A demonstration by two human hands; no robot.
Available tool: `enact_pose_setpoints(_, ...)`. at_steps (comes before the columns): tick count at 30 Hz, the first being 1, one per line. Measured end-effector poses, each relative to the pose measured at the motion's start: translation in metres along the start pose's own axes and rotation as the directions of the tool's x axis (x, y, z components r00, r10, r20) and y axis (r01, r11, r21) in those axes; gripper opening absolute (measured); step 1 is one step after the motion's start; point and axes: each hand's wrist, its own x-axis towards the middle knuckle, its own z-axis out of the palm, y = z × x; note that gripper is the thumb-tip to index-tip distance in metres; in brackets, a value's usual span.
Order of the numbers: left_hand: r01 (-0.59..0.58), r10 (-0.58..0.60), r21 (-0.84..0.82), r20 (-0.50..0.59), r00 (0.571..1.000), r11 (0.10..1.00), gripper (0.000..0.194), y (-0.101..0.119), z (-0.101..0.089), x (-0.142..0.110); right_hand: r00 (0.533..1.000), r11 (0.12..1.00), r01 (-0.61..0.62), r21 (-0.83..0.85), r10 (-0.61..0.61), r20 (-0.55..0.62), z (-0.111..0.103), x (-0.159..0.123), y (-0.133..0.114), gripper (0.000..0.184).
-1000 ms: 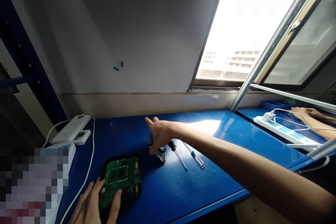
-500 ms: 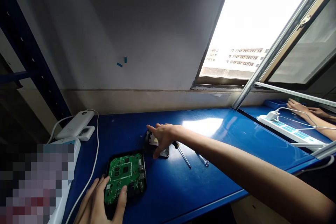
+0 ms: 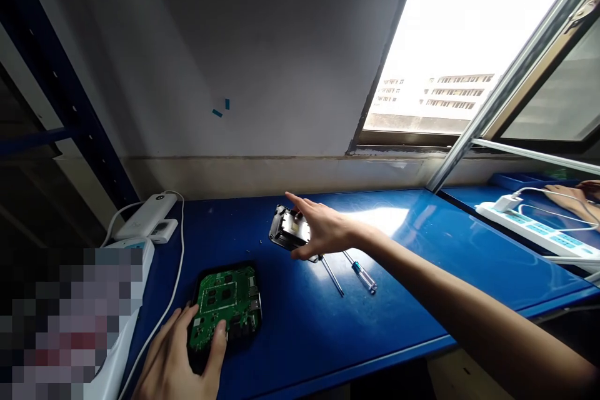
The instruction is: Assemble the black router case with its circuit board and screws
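My right hand (image 3: pixel 323 231) reaches out over the blue table (image 3: pixel 403 275) and grips a small dark metal part (image 3: pixel 288 229), lifted and tilted above the surface. My left hand (image 3: pixel 180 353) rests at the near left on a green circuit board (image 3: pixel 225 309) that lies in a black case; thumb and fingers hold its near edge. Two screwdrivers (image 3: pixel 349 269) lie on the table just right of my right hand.
A white power bank (image 3: pixel 147 215) with a white cable (image 3: pixel 175 287) lies at the back left, next to a blue shelf upright (image 3: pixel 56 94). Another person's hands (image 3: pixel 576 194) and a white power strip (image 3: pixel 534 231) are at the far right. A window is open above.
My right hand has picked the metal part up from the table and raised it, turning it. The left hand stays on the circuit board. The view has shifted slightly.
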Motion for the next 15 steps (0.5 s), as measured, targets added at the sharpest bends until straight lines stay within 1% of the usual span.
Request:
enact_pose_setpoints(1,0.027,-0.028,0.006,0.066,0.997,1.000,0.067,-0.002,-0.003,0.002,1.000,1.000,0.009,0.012,-0.009,0.009,-0.003,-0.007,0.000,0.131)
enact_pose_setpoints(2,0.049,-0.051,0.021,0.110,0.993,0.999,0.069,-0.003,-0.005,0.005,0.999,1.000,0.017,0.002,-0.017,0.027,-0.003,-0.014,0.000,0.131)
enact_pose_setpoints(4,0.071,-0.078,0.053,0.149,0.986,0.996,0.071,-0.005,-0.009,0.007,0.997,0.998,0.050,-0.034,-0.047,0.066,0.003,-0.026,-0.004,0.131)
enact_pose_setpoints(7,0.079,-0.088,0.074,0.133,0.987,0.994,0.072,-0.004,-0.012,0.008,0.985,0.988,0.134,-0.083,-0.123,0.125,0.023,-0.040,-0.014,0.132)
enact_pose_setpoints(10,0.069,-0.074,0.044,0.097,0.993,0.997,0.069,-0.003,-0.013,0.007,0.962,0.969,0.233,-0.078,-0.218,0.162,0.043,-0.050,-0.025,0.135)
enact_pose_setpoints(12,0.029,-0.030,0.005,0.067,0.997,1.000,0.064,-0.003,-0.013,0.007,0.948,0.962,0.261,-0.080,-0.240,0.209,0.051,-0.053,-0.029,0.136)
enact_pose_setpoints(15,-0.045,0.046,-0.019,0.018,0.999,0.999,0.058,-0.002,-0.013,0.005,0.940,0.965,0.252,-0.077,-0.226,0.255,0.054,-0.053,-0.028,0.135)
